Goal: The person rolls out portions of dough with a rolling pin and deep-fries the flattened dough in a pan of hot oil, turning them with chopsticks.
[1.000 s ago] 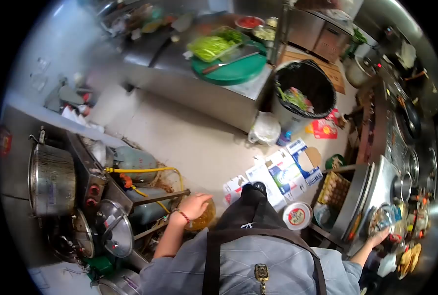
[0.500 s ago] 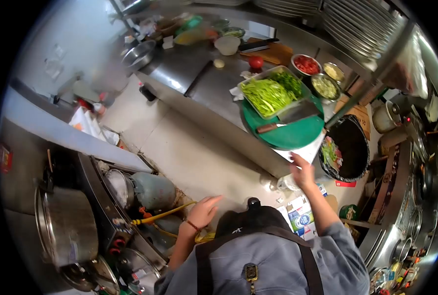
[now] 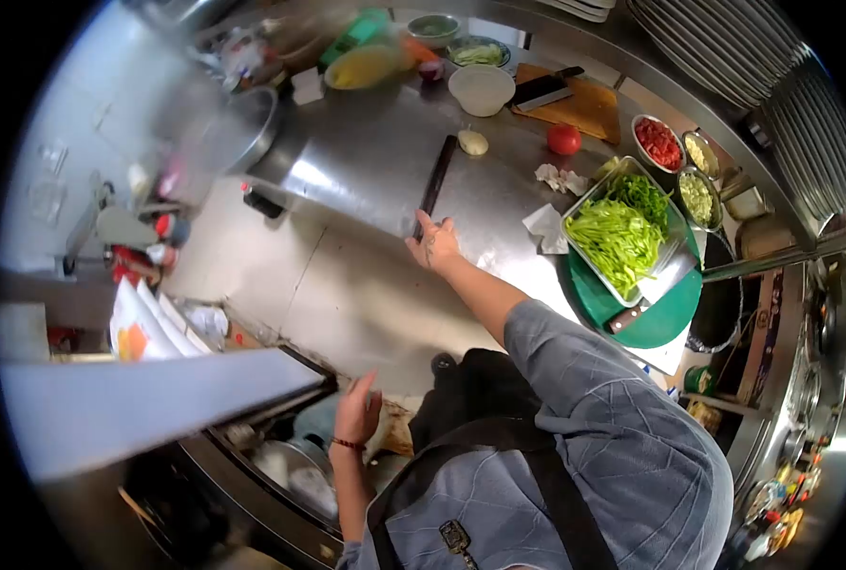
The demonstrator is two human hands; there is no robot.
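Note:
My right hand (image 3: 435,245) is at the front edge of the steel counter (image 3: 366,180), its fingers slightly apart at the near end of a long dark strip (image 3: 437,180). Whether it presses on the strip is hard to tell. A pale peeled bulb (image 3: 473,142) lies near the strip's far end. My left hand (image 3: 356,410), a beaded bracelet at its wrist, hangs over the floor with fingers apart and nothing in it. To the right, a clear tray of chopped greens (image 3: 617,242) and a cleaver (image 3: 665,280) rest on a round green cutting board (image 3: 636,328).
A tomato (image 3: 563,140), a white bowl (image 3: 482,88) and a wooden board (image 3: 584,104) with a knife (image 3: 543,90) are further back. Bowls of chopped red pieces (image 3: 658,142) and pale pieces (image 3: 696,198) stand right. A dark bottle (image 3: 262,201) stands left of the counter.
My view and body have moved closer to the counter. My right hand has gone from beside the green board to the dark strip's near end. My left hand is still low over the floor.

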